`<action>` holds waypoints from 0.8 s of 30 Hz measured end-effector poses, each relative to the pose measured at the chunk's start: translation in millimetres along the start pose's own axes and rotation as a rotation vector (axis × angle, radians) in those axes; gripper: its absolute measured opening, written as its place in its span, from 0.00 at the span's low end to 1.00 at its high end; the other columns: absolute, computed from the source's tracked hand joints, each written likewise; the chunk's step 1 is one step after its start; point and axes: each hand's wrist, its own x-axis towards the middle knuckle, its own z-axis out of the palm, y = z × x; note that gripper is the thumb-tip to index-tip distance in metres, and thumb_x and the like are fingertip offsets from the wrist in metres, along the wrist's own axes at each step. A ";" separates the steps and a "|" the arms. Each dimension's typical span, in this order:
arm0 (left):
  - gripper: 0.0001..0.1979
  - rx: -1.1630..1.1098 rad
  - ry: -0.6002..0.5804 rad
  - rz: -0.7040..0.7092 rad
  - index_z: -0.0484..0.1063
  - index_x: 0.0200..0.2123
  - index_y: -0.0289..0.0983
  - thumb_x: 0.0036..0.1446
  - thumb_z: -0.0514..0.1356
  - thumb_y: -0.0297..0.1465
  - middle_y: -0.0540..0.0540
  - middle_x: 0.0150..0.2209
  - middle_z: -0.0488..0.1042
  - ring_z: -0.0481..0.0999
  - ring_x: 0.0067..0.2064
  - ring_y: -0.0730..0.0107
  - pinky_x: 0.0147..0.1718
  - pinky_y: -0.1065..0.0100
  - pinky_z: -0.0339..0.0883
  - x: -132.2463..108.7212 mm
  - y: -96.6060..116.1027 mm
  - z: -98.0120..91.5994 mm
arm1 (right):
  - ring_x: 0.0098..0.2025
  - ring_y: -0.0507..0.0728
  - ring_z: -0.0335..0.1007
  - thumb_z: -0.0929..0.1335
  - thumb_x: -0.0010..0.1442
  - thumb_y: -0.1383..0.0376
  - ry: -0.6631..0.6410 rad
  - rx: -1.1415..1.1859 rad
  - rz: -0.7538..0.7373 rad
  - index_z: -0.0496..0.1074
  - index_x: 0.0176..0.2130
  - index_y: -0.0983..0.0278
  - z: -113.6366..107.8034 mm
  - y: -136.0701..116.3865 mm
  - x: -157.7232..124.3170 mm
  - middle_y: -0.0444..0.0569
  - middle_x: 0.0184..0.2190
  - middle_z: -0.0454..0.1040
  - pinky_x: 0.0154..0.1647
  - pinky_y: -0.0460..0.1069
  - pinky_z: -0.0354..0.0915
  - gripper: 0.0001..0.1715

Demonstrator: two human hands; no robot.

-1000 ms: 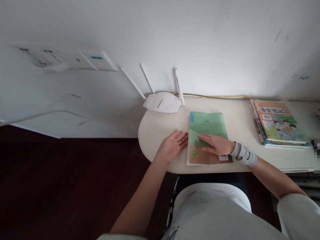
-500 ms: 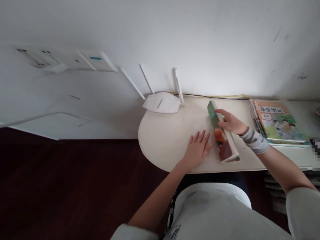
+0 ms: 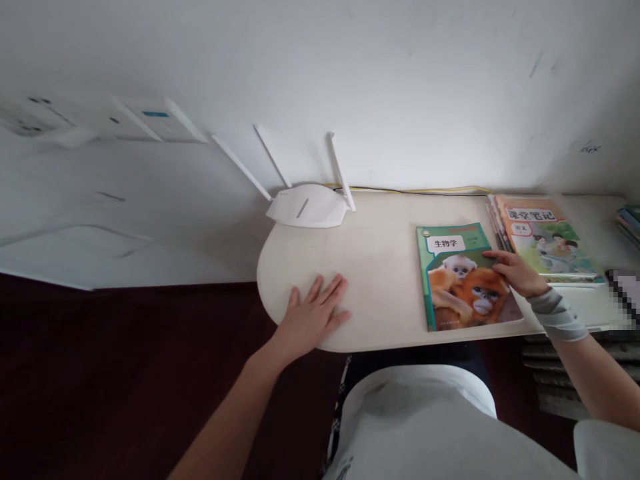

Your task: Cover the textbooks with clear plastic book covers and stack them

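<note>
A green book with monkeys on its cover lies closed and flat on the cream tabletop. My right hand touches the book's right edge, its index finger extended on the cover; whether the thumb side grips the edge cannot be made out. To the left, my left hand rests on the tabletop near the rounded end, palm down with fingers spread, holding nothing.
A white router with upright antennas stands by the wall at the table's back left. Thin cables run along the wall. Stacked books lie right of my right hand, with more books at the far right edge.
The green book has gone from standing on its edge, tilted, to lying flat, cover up. My left hand has moved left across the tabletop. My right hand has shifted right.
</note>
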 end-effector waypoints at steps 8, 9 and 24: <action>0.23 0.027 0.171 0.034 0.62 0.57 0.33 0.61 0.43 0.31 0.40 0.63 0.55 0.48 0.65 0.53 0.59 0.44 0.44 16.0 56.2 -27.4 | 0.60 0.62 0.54 0.60 0.62 0.62 0.100 -0.708 -0.648 0.67 0.52 0.62 72.5 -64.6 -21.5 0.57 0.58 0.60 0.59 0.61 0.53 0.20; 0.23 0.030 0.215 0.051 0.63 0.57 0.33 0.62 0.43 0.31 0.39 0.63 0.56 0.48 0.65 0.53 0.59 0.43 0.42 24.1 76.3 -28.9 | 0.61 0.63 0.52 0.60 0.63 0.59 0.014 -0.763 -0.705 0.67 0.52 0.61 85.5 -74.7 -24.4 0.55 0.59 0.60 0.60 0.63 0.51 0.20; 0.25 -0.090 0.325 0.025 0.56 0.61 0.34 0.64 0.39 0.34 0.39 0.62 0.56 0.52 0.64 0.49 0.57 0.39 0.43 52.0 121.8 3.1 | 0.63 0.64 0.49 0.60 0.63 0.54 -0.105 -0.820 -0.707 0.61 0.59 0.62 130.7 -71.1 -30.0 0.55 0.62 0.56 0.61 0.64 0.47 0.29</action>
